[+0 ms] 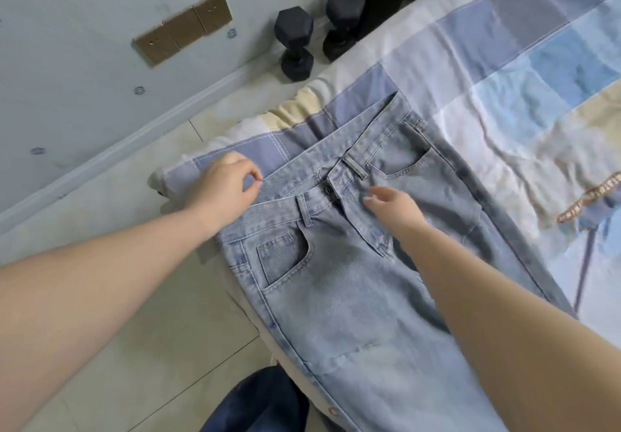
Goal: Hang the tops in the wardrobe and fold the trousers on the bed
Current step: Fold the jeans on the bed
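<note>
my left hand (225, 185) pinches the waistband edge of the light blue jeans (339, 283), thumb and forefinger closed on the denim, while my right hand (393, 206) hovers with fingers relaxed just past the fly button. the jeans lie front-up under both hands on the patchwork bed cover (524, 71). beyond my left hand, two dark dumbbells (295, 45) stand on the floor by the wall.
</note>
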Demonstrator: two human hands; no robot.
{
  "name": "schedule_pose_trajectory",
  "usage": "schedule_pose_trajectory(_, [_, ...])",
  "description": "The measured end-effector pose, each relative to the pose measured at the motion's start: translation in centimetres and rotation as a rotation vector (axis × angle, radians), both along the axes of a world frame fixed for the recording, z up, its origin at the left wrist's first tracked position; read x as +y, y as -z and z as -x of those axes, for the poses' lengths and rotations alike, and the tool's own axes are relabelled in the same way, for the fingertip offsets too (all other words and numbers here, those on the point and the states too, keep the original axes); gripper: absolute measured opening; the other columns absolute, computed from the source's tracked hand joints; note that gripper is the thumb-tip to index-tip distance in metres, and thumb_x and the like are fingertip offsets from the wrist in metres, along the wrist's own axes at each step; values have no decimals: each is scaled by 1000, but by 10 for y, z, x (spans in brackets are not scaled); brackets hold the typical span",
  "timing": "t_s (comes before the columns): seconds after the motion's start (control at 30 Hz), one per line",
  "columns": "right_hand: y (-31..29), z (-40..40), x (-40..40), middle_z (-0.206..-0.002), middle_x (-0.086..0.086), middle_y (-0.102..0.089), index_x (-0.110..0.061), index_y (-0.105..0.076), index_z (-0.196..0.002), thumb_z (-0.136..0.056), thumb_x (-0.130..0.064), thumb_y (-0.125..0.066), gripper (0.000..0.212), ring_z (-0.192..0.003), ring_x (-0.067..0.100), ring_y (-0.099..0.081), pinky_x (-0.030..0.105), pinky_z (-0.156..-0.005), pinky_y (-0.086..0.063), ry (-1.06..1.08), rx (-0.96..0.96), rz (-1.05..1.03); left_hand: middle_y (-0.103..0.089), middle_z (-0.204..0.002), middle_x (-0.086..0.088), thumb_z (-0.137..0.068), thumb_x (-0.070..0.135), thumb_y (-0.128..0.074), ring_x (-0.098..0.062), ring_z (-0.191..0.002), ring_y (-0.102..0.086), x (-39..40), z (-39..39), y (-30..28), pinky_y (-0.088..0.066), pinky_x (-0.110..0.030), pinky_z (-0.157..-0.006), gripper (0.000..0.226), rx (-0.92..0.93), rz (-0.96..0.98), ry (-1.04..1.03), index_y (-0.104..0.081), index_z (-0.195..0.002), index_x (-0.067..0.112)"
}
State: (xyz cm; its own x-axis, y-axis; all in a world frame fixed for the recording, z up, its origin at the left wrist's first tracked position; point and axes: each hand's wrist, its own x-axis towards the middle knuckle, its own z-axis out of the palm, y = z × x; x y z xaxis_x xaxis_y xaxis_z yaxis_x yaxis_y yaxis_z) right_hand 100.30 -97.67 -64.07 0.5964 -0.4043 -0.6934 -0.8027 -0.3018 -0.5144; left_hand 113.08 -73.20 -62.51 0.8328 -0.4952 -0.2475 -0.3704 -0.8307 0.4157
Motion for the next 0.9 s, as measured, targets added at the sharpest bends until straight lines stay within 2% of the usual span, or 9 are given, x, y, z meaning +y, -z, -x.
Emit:
schedule_pose_trajectory(0.07, [16,3,12,-131,1,-58,-27,-62,-122,-95,-27,-52,29,-103,21,-63,28,-87,-46,-167,-16,48,-54,-97,5,-87,18,-62,-21,-95,-55,-23,1,9,-43,-31,-82,6,19,40,123,-66,-89,20])
schedule_pose_trajectory(0.13, [35,5,26,-146,4,-42,-26,-63,-124,-96,-24,-50,31,-130,20,-44,27,-102,-35,-326,-59,109,-54,-96,4,-87,20,-61,-22,-96,-58,-48,4,23,-46,-33,-85,10,131,-4,253,-68,-94,21])
schedule_pose_trajectory(0.27, [67,10,48,-159,6,-13,-19,-32,-147,-97,-23,-43,51,-144,26,-16,39,-114,-24,-499,-33,193,-61,-118,-1,-88,26,-60,-24,-113,-55,-86,11,58,-44,-37,-98,26,230,-261,362,-66,-113,28])
schedule_pose_trajectory(0.33, [72,15,54,-159,4,-13,-14,-25,-149,-98,-20,-39,53,-144,24,-15,39,-115,-22,-398,-88,214,-62,-124,3,-88,19,-61,-21,-116,-56,-94,13,72,-44,-32,-99,32,254,-284,324,-64,-118,29])
schedule_pose_trajectory(0.43, [70,24,59,-157,1,-24,-13,-33,-147,-98,-15,-39,49,-141,20,-24,32,-113,-22,-204,-287,329,-63,-126,0,-88,4,-55,-19,-118,-55,-100,9,75,-39,-20,-93,37,267,-86,116,-66,-120,20])
schedule_pose_trajectory(0.5, [67,31,62,-157,2,-24,-13,-33,-147,-97,-15,-41,51,-141,19,-23,28,-113,-18,-261,-333,336,-63,-126,-3,-87,-1,-53,-21,-119,-55,-99,8,73,-39,-24,-100,38,209,41,54,-67,-119,15])
schedule_pose_trajectory(0.6, [64,35,64,-160,2,-13,-14,-26,-150,-97,-20,-43,56,-145,20,-15,29,-115,-14,-472,-247,206,-58,-130,-6,-89,1,-53,-24,-116,-55,-93,11,72,-42,-34,-102,40,185,11,7,-62,-125,15])
schedule_pose_trajectory(0.7, [57,43,60,-158,3,-20,-17,-31,-148,-96,-21,-45,53,-142,23,-21,31,-113,-18,-388,-267,161,-56,-129,-6,-89,4,-54,-23,-112,-55,-93,21,66,-42,-33,-100,37,146,21,15,-62,-123,18])
schedule_pose_trajectory(0.9, [41,109,33,-150,4,-35,-17,-43,-141,-95,-18,-48,46,-138,19,-31,28,-112,-24,-98,-296,182,-45,-135,-3,-87,9,-59,-19,-125,-44,-118,76,44,-26,-23,-104,36,80,104,107,-61,-121,22])
